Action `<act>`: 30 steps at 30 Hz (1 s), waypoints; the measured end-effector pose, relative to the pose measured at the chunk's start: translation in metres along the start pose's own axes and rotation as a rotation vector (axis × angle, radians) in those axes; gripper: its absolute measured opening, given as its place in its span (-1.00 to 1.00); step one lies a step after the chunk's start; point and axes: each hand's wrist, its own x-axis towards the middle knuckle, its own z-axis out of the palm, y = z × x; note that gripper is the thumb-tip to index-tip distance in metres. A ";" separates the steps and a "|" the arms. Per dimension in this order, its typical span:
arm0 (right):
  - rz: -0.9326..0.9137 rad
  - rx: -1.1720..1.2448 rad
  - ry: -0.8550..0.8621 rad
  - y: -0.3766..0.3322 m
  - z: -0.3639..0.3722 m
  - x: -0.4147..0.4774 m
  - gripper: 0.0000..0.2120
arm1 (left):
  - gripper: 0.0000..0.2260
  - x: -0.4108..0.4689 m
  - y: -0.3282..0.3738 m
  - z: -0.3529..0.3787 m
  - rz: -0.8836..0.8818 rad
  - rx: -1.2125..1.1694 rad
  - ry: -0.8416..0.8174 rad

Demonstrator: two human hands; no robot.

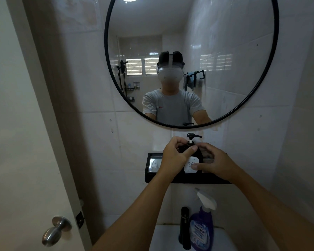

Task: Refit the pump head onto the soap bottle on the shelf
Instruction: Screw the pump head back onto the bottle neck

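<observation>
Left hand (174,156) pinches pump head (191,138); right hand (217,163) clasps soap bottle (191,164)

Your left hand (174,156) pinches the collar under the pump head (192,137), which sits upright on the black soap bottle (193,160). Your right hand (217,162) wraps the bottle's body on the black shelf (150,175), below the round mirror (272,69).
</observation>
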 end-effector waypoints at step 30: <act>0.005 0.003 0.011 0.001 0.001 0.001 -0.30 | -0.79 -0.001 -0.001 -0.001 -0.022 -0.037 0.003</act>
